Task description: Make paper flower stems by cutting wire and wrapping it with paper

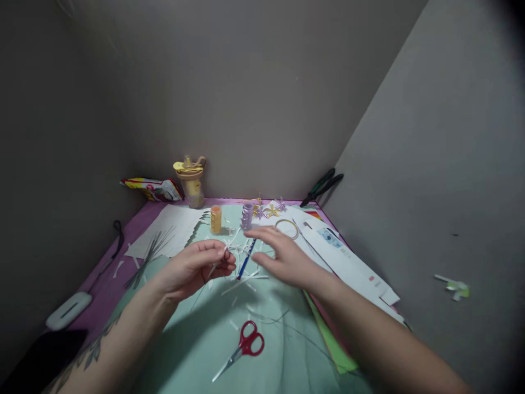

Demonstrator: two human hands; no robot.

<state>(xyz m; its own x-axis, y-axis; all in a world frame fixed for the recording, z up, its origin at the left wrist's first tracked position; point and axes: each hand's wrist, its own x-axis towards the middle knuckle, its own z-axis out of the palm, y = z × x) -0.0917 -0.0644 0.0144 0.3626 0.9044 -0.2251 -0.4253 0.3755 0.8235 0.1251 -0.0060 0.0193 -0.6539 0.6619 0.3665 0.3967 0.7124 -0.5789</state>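
My left hand (200,264) is closed, thumb and fingers pinching a narrow white paper strip (213,269). A thin wire seems to hang below those fingers. My right hand (279,254) is open, its fingers stretched out and apart from the thumb, with nothing between them. Beyond its fingertips stands a purple jar (246,216). Between my hands a blue pen (246,259) lies among loose white paper strips (239,284). An orange-yellow jar (215,220) stands behind my left hand. Nearer to me lie red-handled scissors (245,346), blades pointing down and left.
Thin wires (150,257) lie on white paper (168,219) at left. A lidded cup (192,183) and snack bag (153,189) stand by the back wall. Black-handled pliers (322,187) lean at the back right. Shiny flowers (270,210) and a wire coil (287,221) lie near white boxes (348,251).
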